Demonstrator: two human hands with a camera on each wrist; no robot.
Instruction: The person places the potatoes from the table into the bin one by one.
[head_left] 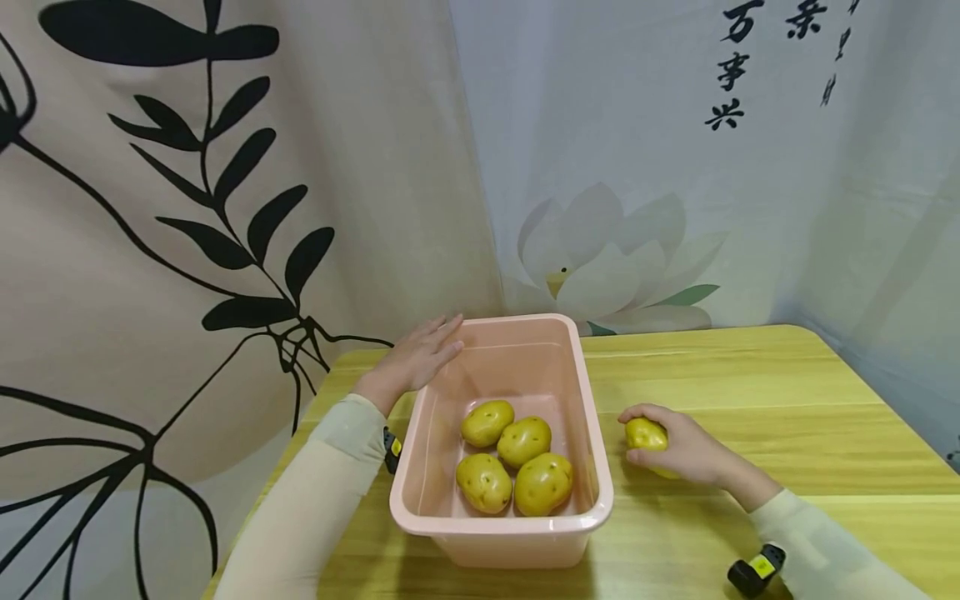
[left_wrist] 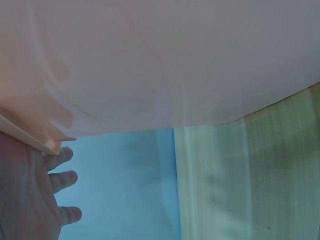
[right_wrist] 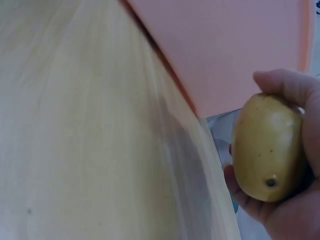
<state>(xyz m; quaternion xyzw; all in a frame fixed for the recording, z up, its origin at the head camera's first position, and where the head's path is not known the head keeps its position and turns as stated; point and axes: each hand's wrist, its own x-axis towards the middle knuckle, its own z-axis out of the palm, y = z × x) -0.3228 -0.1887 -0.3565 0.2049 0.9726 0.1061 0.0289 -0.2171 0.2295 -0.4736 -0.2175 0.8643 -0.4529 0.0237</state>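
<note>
A pink plastic basin stands on the table with several yellow potatoes lying on its bottom. My left hand rests on the basin's far left rim, its fingers extended; in the left wrist view, the fingers show beside the rim. To the right of the basin, my right hand holds one more potato, close over the table. The right wrist view shows that potato gripped between the thumb and the curled fingers, a dark spot near its lower end.
The yellow wood-grain table extends to the right of the basin. Behind it hangs a pale curtain printed with dark leaves, a lotus and black characters. A black device with a yellow label is strapped at the right wrist.
</note>
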